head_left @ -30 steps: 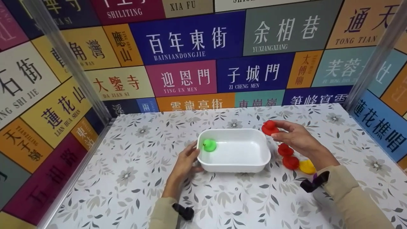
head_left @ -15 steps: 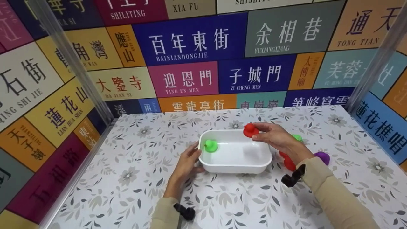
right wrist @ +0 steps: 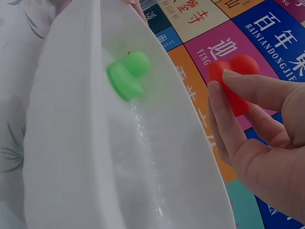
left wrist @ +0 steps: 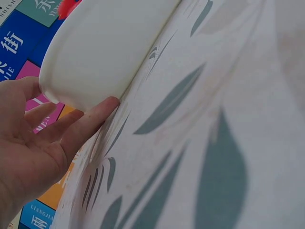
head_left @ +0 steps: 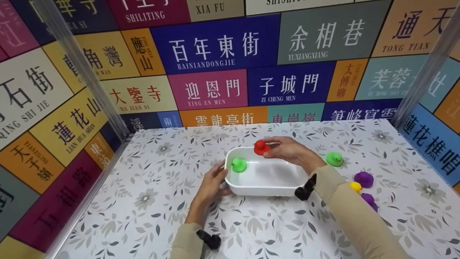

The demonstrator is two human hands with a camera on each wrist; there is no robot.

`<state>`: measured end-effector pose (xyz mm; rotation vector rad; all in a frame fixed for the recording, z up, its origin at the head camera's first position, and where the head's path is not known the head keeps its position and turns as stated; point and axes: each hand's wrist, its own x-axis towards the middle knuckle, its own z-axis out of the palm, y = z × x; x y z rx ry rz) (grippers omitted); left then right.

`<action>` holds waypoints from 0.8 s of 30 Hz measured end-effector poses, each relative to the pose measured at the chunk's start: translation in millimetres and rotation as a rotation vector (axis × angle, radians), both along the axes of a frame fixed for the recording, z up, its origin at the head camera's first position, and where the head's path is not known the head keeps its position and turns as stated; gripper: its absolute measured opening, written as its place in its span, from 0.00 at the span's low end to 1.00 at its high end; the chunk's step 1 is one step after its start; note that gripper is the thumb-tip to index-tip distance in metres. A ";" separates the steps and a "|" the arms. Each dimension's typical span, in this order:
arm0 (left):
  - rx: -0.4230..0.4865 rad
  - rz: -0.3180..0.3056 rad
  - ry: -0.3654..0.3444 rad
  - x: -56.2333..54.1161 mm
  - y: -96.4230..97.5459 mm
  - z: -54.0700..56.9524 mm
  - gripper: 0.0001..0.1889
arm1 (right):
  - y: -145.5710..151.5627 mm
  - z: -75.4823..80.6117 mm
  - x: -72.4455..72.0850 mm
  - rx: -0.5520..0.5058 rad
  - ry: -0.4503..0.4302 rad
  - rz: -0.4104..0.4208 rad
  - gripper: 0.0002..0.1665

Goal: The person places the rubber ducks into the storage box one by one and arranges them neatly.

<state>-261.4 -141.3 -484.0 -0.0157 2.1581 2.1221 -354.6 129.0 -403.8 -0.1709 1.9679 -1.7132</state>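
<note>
A red rubber duck (head_left: 262, 147) is pinched between the thumb and fingers of my right hand (head_left: 287, 149), raised near the back rim of a white rectangular tub (head_left: 266, 191). The right wrist view shows this red duck (right wrist: 237, 88) at the fingertips. Inside the tub, at its left end, sits a green duck (head_left: 239, 165). My left hand (head_left: 212, 182) is at the tub's left end; in the left wrist view its extended fingers (left wrist: 78, 131) touch the outer wall low down. The tub's right end is partly hidden by my right forearm.
Right of the tub, another green duck (head_left: 334, 159), a purple duck (head_left: 364, 179), a yellow duck (head_left: 355, 186) and a second purple duck (head_left: 369, 201) lie on the patterned tabletop (head_left: 161, 201). My right sleeve covers part of that area. A sign-covered wall (head_left: 212, 88) rises behind.
My right hand has carried the red duck leftward from beside the tub's right end to the middle of its back rim. My left hand stays at the tub's left end.
</note>
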 end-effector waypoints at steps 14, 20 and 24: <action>-0.011 -0.008 0.006 1.1 -1.9 1.0 0.28 | -38.5 -6.3 -7.8 0.167 -0.035 0.098 0.39; 0.001 -0.009 0.019 1.5 -1.2 0.5 0.28 | -36.9 -9.7 -13.6 0.229 -0.032 0.136 0.36; 0.014 -0.012 0.020 0.9 -0.9 -0.1 0.28 | -38.0 -12.9 -17.8 0.239 -0.035 0.163 0.36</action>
